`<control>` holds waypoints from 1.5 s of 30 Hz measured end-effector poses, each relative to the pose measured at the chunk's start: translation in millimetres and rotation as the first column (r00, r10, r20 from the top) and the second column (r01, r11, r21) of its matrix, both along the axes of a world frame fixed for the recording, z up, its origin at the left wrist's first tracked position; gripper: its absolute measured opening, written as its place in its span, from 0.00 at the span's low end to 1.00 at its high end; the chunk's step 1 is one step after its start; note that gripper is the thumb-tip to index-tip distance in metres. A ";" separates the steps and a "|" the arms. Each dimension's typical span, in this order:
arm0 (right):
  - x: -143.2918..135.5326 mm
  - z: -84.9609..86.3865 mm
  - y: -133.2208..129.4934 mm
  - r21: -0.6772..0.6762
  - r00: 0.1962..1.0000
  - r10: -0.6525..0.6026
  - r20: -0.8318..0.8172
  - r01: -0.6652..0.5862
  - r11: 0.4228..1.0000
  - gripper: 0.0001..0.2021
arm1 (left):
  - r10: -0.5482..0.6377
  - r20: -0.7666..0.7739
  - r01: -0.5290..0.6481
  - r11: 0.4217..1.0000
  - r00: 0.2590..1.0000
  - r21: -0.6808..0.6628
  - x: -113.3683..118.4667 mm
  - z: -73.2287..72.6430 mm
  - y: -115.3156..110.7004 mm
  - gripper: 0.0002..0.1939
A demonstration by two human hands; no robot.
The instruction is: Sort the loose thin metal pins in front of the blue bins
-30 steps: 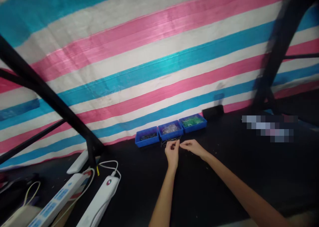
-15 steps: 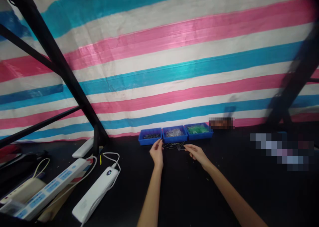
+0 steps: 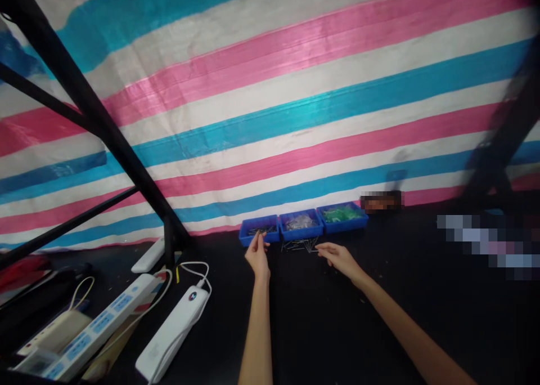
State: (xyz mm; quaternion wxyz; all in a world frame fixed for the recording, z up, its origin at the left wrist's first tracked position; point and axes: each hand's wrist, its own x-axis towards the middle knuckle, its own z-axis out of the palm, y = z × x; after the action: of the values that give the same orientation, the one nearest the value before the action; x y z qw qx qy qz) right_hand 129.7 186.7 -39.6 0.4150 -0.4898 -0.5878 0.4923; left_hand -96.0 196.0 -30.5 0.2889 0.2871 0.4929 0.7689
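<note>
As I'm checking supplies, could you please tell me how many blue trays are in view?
3, in one row: the left tray with thin dark pieces, partly behind the left hand; the middle tray with clear pieces; the right tray with green pieces. None seems hidden.

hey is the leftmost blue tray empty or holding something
Not empty: thin, dark pieces show inside the leftmost blue tray. The left hand hides part of it, so I cannot tell how full it is.

left hand (image 3: 257,258) and right hand (image 3: 341,260) are bare; forearms (image 3: 258,328) are slender, uncovered to the view's lower edge
</note>
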 end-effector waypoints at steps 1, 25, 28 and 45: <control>-0.1 -1.0 0.1 0.007 1.000 0.002 -0.001 -0.002 1.000 0.17 | -0.016 0.007 0.016 1.000 1.000 -0.010 0.7 -0.8 1.0 0.23; 0.0 -5.9 -9.9 0.379 0.810 -0.276 0.518 0.072 0.923 0.10 | -0.440 -0.854 0.187 0.897 0.277 -0.401 54.9 -1.1 -31.0 0.09; -2.0 -5.4 -11.9 0.386 0.791 -0.275 0.547 0.054 0.921 0.09 | -0.436 -0.870 0.200 0.896 0.231 -0.396 58.6 -2.0 -33.2 0.10; -0.2 3.6 -13.9 0.311 0.733 -0.207 0.648 -0.007 0.950 0.06 | -0.476 -0.875 0.237 0.864 0.090 -0.445 70.6 0.7 -38.1 0.10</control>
State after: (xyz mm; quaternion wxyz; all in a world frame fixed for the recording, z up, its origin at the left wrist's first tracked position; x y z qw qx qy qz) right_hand 129.5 172.8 -35.9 0.2680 -0.5986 -0.7364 0.1658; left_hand -25.4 157.9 -29.8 0.1156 0.7865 0.5457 0.2651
